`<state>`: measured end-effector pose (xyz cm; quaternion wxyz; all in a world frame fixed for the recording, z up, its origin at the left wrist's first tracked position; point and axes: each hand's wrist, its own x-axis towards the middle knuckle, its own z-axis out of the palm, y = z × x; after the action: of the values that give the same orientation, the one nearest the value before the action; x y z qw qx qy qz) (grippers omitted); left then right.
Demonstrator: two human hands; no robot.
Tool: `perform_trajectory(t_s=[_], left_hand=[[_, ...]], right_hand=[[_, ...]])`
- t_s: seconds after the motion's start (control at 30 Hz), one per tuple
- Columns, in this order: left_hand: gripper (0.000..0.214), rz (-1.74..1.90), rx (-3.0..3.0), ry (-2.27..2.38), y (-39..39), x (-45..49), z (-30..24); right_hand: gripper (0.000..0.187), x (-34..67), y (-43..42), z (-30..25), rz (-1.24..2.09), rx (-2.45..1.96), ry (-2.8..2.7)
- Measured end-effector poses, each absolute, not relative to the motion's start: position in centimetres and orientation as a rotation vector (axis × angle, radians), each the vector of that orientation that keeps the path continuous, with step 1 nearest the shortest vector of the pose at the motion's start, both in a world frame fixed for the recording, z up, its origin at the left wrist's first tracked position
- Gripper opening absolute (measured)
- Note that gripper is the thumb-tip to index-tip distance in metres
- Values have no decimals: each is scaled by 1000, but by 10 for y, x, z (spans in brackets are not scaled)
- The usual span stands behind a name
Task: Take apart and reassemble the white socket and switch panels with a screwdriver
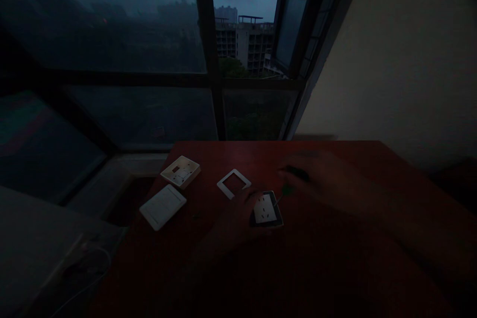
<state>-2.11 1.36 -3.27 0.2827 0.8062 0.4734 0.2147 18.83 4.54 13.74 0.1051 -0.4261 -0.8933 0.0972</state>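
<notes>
"Where's the socket?"
"The white socket [266, 208] is on the red table [331, 258], just right of the middle, in a dark-edged housing, its slotted face up."

"And the left hand?"
"The left hand [238, 216] comes in from the near left. Its grip is clamped on the socket's left side, fingers at the far edge, thumb along the near one."

"What about the right?"
"The right hand [326, 179] is to the far right of the socket, a bit blurred. Its grip looks closed on a screwdriver [287, 189] with green on it; I can't tell how each finger sits. The thin shaft slants down to the socket's right side."

"Anything else about?"
"A white square frame [243, 178] lies flat to the far left of the socket, near the left hand's fingers. Farther left is a pale shallow box [191, 177], and on its near side a white plate [163, 207]. Behind the table there's a dim window [214, 79]."
</notes>
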Motion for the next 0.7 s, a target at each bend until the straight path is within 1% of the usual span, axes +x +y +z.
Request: perform_trajectory(t_s=[0.07,0.17,0.2,0.23,0.33,0.37,0.5,0.6,0.63,0.7], left_hand=[[94,558,2109,1236,15,-25,-32],[95,536,2052,1196,18,-31,-29],[94,525,2033,1197,18,-33,-27],[93,514,2016,1198,19,-34,-26],[90,516,1994,1181,19,-35,-23],[90,527,1996,1173,19,-35,-23],[87,542,2009,1197,20,-34,-27],[87,544,2015,1207,20,-34,-30],[88,541,2014,1211,20,-34,-30],[88,538,2009,1216,20,-34,-30]], right_hand=[[19,190,45,137,325,-1210,-2618],[36,195,42,137,399,-1134,-2603],[39,197,41,137,415,-1113,-2612],[38,198,41,138,417,-1113,-2623],[21,198,43,139,336,-1242,-2636],[19,198,45,139,311,-1279,-2638],[17,200,47,141,378,-1184,-2661],[35,202,47,142,455,-1065,-2679],[34,202,47,142,452,-1063,-2688],[21,201,48,142,414,-1111,-2708]])
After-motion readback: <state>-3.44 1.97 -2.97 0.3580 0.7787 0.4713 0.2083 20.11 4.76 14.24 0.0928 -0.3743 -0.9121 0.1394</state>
